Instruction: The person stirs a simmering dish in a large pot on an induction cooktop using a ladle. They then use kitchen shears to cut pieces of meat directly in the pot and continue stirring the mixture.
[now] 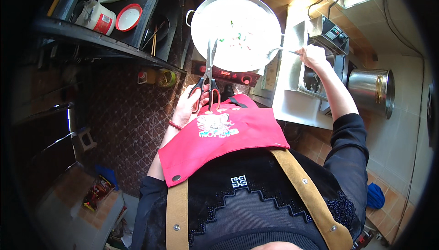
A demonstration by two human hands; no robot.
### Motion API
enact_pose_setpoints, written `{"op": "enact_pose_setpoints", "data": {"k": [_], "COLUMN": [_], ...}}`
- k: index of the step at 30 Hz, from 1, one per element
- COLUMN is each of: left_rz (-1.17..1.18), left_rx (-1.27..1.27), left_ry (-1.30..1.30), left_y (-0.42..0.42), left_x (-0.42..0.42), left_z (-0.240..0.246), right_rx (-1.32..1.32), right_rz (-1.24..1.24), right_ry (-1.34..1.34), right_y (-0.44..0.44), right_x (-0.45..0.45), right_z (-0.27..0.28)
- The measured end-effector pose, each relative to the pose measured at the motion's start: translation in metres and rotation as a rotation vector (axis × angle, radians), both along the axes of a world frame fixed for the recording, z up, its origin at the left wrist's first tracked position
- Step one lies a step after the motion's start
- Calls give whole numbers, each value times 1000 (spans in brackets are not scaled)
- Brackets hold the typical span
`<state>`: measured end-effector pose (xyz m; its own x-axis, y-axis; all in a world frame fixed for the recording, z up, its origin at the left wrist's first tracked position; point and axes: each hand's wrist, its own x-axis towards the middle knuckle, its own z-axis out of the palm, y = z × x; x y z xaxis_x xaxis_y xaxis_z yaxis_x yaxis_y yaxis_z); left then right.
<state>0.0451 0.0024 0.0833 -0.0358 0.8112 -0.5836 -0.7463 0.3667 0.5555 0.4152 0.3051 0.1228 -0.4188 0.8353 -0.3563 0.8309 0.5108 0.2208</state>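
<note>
My left hand (192, 102) holds a pair of kitchen scissors (208, 73) by its black and red handles, the blades slightly apart and reaching over the rim of a wide metal pan (196, 40). Green and pinkish pieces (240, 39) lie in the pan, whose middle is washed out by glare. My right hand (312, 56) grips the handle of a metal utensil (289, 50); its head rests at the pan's right inner side and is hard to make out. Beneath the pan is an electric cooker (226, 74) with a lit red display.
A steel container (313, 82) stands right of the pan, with a tall metal pot (370, 92) beyond. A dark shelf (113, 40) at the left bears a white tub (99, 18), a red-rimmed lid (129, 17) and a dark pan with chopsticks (154, 40). Bottles (149, 77) stand below.
</note>
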Motion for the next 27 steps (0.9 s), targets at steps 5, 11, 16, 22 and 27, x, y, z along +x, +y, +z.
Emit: {"op": "enact_pose_setpoints", "data": {"k": [5, 11, 16, 22, 27], "left_rz": [5, 72, 133, 214, 217], "left_rx": [-30, -73, -126, -171, -163], "left_ry": [-31, -13, 17, 32, 34], "left_y": [13, 22, 24, 9, -4], "left_x": [8, 21, 28, 33, 33], "left_z": [8, 14, 21, 21, 18], "right_rx": [77, 136, -209, -326, -389], "right_rz": [17, 94, -187, -161, 116], "right_ry": [192, 623, 926, 1185, 1036], "right_y": [22, 67, 104, 125, 120], "right_x": [0, 10, 5, -41, -93], "right_z": [-53, -153, -226, -239, -169]}}
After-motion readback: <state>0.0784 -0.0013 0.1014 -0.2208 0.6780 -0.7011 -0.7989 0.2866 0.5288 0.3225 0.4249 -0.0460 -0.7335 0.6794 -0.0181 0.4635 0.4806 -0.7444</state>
